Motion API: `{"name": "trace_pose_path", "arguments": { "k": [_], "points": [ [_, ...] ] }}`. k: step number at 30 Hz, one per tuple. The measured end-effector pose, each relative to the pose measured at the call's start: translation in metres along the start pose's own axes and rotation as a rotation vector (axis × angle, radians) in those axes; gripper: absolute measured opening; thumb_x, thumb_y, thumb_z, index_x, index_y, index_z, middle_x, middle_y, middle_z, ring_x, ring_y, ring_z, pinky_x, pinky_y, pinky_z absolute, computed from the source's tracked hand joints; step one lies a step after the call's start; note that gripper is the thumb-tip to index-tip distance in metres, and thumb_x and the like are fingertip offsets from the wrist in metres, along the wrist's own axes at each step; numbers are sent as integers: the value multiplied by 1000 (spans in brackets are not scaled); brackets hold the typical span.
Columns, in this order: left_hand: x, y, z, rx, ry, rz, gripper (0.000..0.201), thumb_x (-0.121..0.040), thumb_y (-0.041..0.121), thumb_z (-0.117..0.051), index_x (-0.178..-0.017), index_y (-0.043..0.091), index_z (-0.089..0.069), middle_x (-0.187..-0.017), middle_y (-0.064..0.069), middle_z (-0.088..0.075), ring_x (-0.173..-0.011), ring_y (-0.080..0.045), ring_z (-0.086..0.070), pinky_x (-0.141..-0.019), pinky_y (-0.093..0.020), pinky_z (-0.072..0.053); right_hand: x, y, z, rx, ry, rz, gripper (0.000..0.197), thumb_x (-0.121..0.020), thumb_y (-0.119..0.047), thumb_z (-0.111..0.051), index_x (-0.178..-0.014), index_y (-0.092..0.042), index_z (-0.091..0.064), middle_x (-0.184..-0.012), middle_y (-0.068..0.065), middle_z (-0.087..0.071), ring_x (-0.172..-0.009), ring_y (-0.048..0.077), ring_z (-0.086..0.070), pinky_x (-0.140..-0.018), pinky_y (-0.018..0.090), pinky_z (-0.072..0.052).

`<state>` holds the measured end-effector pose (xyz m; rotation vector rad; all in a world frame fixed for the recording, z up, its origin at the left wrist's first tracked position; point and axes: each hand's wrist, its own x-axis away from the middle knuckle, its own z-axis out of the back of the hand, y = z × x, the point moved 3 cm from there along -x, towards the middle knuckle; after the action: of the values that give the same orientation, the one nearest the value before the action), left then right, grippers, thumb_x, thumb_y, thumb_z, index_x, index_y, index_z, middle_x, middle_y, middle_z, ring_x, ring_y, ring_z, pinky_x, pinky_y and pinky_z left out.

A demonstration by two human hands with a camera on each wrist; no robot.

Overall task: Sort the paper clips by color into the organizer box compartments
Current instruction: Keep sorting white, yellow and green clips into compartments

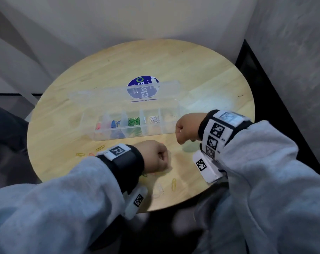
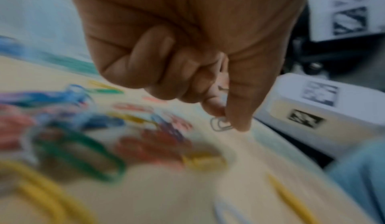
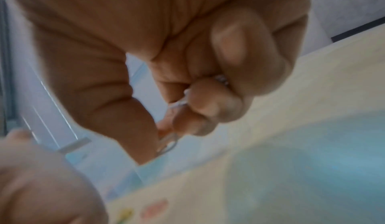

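A clear organizer box (image 1: 133, 137) sits mid-table with its lid folded back. Its compartments hold red clips (image 1: 98, 126), blue clips (image 1: 114, 124), green clips (image 1: 134, 121) and white clips (image 1: 154, 119). My left hand (image 1: 165, 160) is curled just above the table in front of the box; in the left wrist view my left hand (image 2: 226, 119) pinches a white clip (image 2: 220, 126) between thumb and forefinger. My right hand (image 1: 180, 132) hovers curled at the box's right end; in the right wrist view my right hand (image 3: 166, 138) grips white clips (image 3: 168, 144).
A mixed pile of loose clips (image 2: 145, 142) lies under my left hand. Stray yellow clips (image 1: 174, 183) and a white one (image 1: 159, 188) lie near the round table's front edge (image 1: 174, 204). A blue round sticker (image 1: 142, 88) shows through the lid. Walls close in behind.
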<state>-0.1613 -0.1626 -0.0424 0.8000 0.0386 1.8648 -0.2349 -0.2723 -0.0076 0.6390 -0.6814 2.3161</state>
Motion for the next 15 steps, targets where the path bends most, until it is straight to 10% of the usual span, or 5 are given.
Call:
{"name": "trace_pose_path", "arguments": {
  "k": [8,15],
  "points": [
    [10,-54,61,295,309,143,17,-80,23,-66,-66,21,-57,-61,11,-55,-59,-8,-47,-59,-22,-37,-10,-24,28,-495,231,101,16,-82,-11,-63,-69,-16,-55,-59,0,-56,-48,13,-50,-54,22,-45],
    [7,-58,78,464,435,140,18,-82,20,-68,-68,18,-56,-65,5,-56,-60,-11,-48,-58,-23,-40,-34,-41,19,-479,292,137,44,-86,-7,-56,-129,-12,-54,-125,4,-61,-115,19,-58,-103,33,-44]
  ]
}}
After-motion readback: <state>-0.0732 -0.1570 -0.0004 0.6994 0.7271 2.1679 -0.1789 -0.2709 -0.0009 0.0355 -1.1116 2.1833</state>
